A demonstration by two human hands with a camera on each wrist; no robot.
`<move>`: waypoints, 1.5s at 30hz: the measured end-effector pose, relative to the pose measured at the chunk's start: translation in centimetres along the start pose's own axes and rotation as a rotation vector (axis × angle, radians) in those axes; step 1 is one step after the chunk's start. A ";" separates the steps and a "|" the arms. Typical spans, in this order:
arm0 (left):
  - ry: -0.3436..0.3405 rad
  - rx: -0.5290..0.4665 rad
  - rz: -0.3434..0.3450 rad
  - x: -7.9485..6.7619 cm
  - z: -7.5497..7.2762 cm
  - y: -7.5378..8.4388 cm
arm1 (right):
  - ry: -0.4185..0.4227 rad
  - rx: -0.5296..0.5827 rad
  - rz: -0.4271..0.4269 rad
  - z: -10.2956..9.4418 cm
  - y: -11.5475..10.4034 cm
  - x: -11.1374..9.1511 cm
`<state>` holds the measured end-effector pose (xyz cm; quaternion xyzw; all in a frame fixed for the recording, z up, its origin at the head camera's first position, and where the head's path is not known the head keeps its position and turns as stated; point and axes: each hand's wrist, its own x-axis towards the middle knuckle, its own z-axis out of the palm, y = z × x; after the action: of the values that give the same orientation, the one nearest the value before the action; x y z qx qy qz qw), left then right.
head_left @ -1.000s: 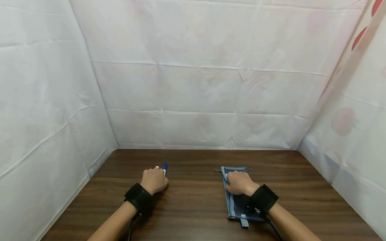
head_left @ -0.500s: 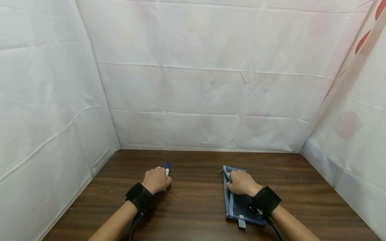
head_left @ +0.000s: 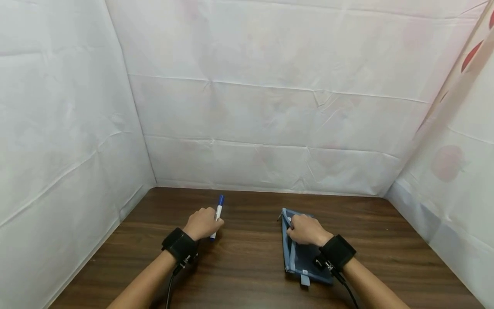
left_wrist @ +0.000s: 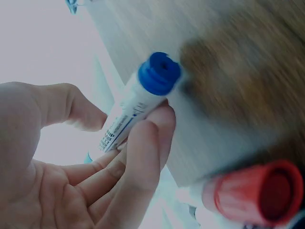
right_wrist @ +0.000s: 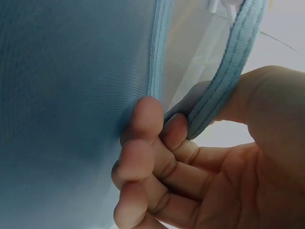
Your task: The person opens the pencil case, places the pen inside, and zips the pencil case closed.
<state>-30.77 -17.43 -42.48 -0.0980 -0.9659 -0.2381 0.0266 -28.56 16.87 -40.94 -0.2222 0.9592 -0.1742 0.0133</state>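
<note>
In the head view my left hand pinches a white marker with a blue cap, held at a slant above the table. The left wrist view shows the blue end of this marker close up, between thumb and fingers. A red-capped marker lies beyond that hand; in the head view it is hidden. My right hand grips the edge of a blue-grey mesh zipper pouch on the right. Its mouth gapes along the left side. In the right wrist view the fingers hold the pouch beside its parted zipper tape.
Both hands work over a dark brown wood-grain table. White sheeting hangs as a back wall, a left wall and a right wall. Each wrist wears a black band with a cable.
My left hand has risen and shifted right with the blue-capped marker, more of which shows. The pouch's mouth has spread wider under my right hand.
</note>
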 end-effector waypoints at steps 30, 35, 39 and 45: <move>-0.165 -0.390 0.110 1.6 0.3 6.3 | -0.036 0.105 0.004 0.1 -1.8 1.7; -0.237 -0.569 0.135 1.6 0.7 6.3 | -0.029 0.123 -0.006 0.0 -1.9 1.5; -0.252 -0.663 0.118 1.8 1.0 6.4 | -0.021 0.119 -0.005 -0.1 -2.0 1.4; -0.309 -0.814 0.089 2.1 1.1 7.2 | -0.020 0.119 0.003 -0.2 -2.3 1.5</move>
<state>-31.34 -10.28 -39.97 -0.1767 -0.7807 -0.5806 -0.1485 -28.94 14.39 -39.93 -0.2213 0.9473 -0.2288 0.0365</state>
